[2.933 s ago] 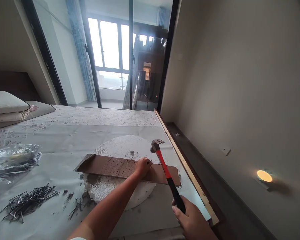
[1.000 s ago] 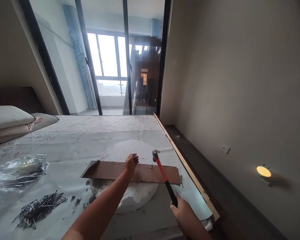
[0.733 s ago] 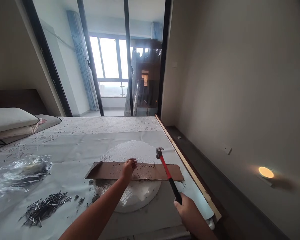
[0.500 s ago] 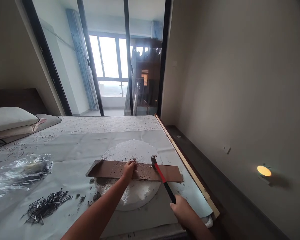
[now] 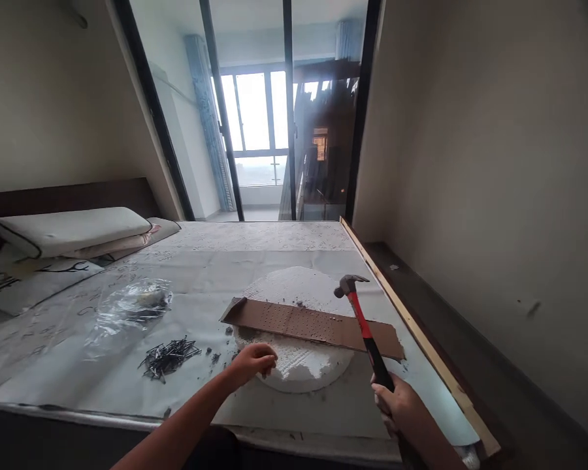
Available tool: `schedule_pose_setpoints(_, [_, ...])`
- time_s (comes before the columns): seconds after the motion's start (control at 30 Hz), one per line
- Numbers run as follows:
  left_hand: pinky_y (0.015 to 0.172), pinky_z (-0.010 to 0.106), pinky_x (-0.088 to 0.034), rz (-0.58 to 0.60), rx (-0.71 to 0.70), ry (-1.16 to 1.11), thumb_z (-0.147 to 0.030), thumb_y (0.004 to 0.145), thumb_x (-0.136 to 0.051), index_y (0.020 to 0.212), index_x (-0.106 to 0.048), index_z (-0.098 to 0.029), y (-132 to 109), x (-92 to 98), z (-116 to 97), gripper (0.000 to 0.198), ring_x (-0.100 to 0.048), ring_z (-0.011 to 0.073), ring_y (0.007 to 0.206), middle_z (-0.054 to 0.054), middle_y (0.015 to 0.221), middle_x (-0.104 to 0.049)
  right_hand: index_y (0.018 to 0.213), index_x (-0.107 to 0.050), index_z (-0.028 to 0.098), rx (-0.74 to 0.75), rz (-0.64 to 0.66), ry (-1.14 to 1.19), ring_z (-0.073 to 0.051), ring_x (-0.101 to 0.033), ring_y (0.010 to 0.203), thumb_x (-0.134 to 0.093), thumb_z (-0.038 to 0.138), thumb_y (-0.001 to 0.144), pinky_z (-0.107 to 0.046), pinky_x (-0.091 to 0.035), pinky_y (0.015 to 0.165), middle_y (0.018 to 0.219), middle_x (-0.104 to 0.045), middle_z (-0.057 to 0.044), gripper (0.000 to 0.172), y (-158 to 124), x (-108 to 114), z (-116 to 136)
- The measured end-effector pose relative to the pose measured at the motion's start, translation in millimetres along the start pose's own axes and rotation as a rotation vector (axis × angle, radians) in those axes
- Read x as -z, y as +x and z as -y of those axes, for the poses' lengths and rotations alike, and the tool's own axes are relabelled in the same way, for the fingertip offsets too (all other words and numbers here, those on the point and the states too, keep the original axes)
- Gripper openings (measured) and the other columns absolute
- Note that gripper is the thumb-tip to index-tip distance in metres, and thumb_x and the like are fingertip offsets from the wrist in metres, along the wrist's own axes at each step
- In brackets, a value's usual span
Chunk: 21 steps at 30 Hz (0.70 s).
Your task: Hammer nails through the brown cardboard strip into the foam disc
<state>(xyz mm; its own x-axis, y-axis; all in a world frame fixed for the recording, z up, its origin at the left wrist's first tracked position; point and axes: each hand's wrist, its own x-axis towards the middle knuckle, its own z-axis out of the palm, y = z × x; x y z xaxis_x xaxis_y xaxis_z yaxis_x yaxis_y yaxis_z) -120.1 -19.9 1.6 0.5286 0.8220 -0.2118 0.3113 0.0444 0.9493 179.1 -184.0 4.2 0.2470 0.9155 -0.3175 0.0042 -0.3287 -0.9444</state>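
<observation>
The right hand [image 5: 398, 403] is wrapped around the hammer [image 5: 359, 316], lower right of centre. The left hand [image 5: 253, 362], half-curled, is at lower centre; whether it holds anything cannot be told. The perforated strip [image 5: 298, 322] lies across the white disc [image 5: 306, 365], centre. Caution: with neither hand steadying the strip, a blow could shift it. Careless reaching could scatter the nail pile [image 5: 169, 358], lower left.

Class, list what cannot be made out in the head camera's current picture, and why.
Head view:
Gripped part of the hammer: covered by the right hand.
Inside of the left hand: hidden by its curled fingers.
Middle of the white disc: under the brown strip.
Exact count of nails: they overlap.
</observation>
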Motion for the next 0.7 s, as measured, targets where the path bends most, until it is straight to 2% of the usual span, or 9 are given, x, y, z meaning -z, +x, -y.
schedule_pose_setpoints(0.07, [0.050, 0.025, -0.037, -0.167, 0.145, 0.152, -0.040, 0.063, -0.059, 0.066, -0.059, -0.017, -37.4, 34.7, 30.4, 0.024, -0.049, 0.0128, 0.049, -0.002, 0.053, -0.054, 0.083, -0.041, 0.023, -0.031, 0.045, 0.114, -0.006, -0.027, 0.028, -0.047, 0.045, 0.066, -0.020, -0.025, 0.027, 0.045, -0.030, 0.013, 0.029, -2.7, -1.2, 1.1])
schedule_pose_setpoints(0.13, [0.050, 0.025, -0.034, -0.450, 0.257, 0.364, -0.033, 0.059, -0.058, 0.057, -0.056, -0.018, -63.7, 68.1, 57.0, 0.016, -0.049, 0.0142, 0.050, -0.002, 0.050, -0.052, 0.083, -0.040, 0.023, -0.044, 0.084, 0.196, -0.005, -0.026, 0.027, -0.050, 0.044, 0.064, -0.019, -0.025, 0.026, 0.046, -0.032, 0.013, 0.031, -5.5, -2.2, 3.4])
schedule_pose_setpoints(0.2, [0.056, 0.026, -0.035, -0.605, 0.275, 0.574, -0.024, 0.054, -0.059, 0.052, -0.055, -0.019, -74.8, 91.6, 74.8, 0.007, -0.052, 0.0170, 0.058, 0.000, 0.052, -0.055, 0.082, -0.039, 0.022, -0.050, 0.097, 0.251, -0.004, -0.025, 0.027, -0.053, 0.043, 0.063, -0.018, -0.025, 0.025, 0.045, -0.031, 0.014, 0.030, -7.3, -3.0, 6.3])
schedule_pose_setpoints(0.23, [0.059, 0.026, -0.036, -0.641, 0.275, 0.638, -0.021, 0.052, -0.059, 0.050, -0.055, -0.019, -74.8, 97.8, 80.0, 0.005, -0.054, 0.0183, 0.061, 0.000, 0.053, -0.056, 0.081, -0.039, 0.023, -0.052, 0.094, 0.269, -0.004, -0.025, 0.027, -0.054, 0.042, 0.063, -0.018, -0.025, 0.025, 0.044, -0.030, 0.014, 0.030, -7.7, -3.4, 7.6])
schedule_pose_setpoints(0.3, [0.064, 0.027, -0.037, -0.656, 0.275, 0.671, -0.017, 0.049, -0.059, 0.047, -0.054, -0.020, -66.5, 99.4, 84.8, 0.006, -0.056, 0.0205, 0.067, 0.001, 0.054, -0.056, 0.080, -0.039, 0.023, -0.064, 0.090, 0.289, -0.004, -0.026, 0.027, -0.055, 0.041, 0.062, -0.018, -0.025, 0.025, 0.043, -0.030, 0.014, 0.030, -7.2, -4.0, 9.1])
schedule_pose_setpoints(0.47, [0.069, 0.031, -0.040, -0.599, 0.323, 0.606, -0.010, 0.041, -0.059, 0.037, -0.049, -0.020, -35.2, 79.5, 85.1, 0.015, -0.055, 0.0228, 0.067, -0.001, 0.043, -0.046, 0.079, -0.039, 0.022, -0.104, 0.116, 0.302, -0.004, -0.028, 0.027, -0.056, 0.040, 0.060, -0.018, -0.026, 0.026, 0.043, -0.034, 0.014, 0.031, -4.9, -2.7, 9.6])
schedule_pose_setpoints(0.6, [0.063, 0.033, -0.041, -0.554, 0.372, 0.553, -0.001, 0.035, -0.057, 0.028, -0.039, -0.019, -26.7, 75.7, 87.1, 0.026, -0.053, 0.0216, 0.055, -0.004, 0.031, -0.032, 0.078, -0.037, 0.022, -0.109, 0.113, 0.276, -0.003, -0.028, 0.028, -0.057, 0.039, 0.061, -0.018, -0.026, 0.027, 0.042, -0.032, 0.014, 0.030, -6.8, 3.0, 11.9])
schedule_pose_setpoints(0.7, [0.055, 0.032, -0.041, -0.533, 0.372, 0.470, 0.001, 0.035, -0.060, 0.027, -0.038, -0.019, -25.4, 78.7, 81.2, 0.032, -0.048, 0.0178, 0.044, -0.005, 0.028, -0.029, 0.078, -0.037, 0.023, -0.140, 0.131, 0.272, -0.004, -0.029, 0.029, -0.058, 0.039, 0.058, -0.019, -0.027, 0.027, 0.041, -0.030, 0.015, 0.034, -7.6, 7.6, 13.5])
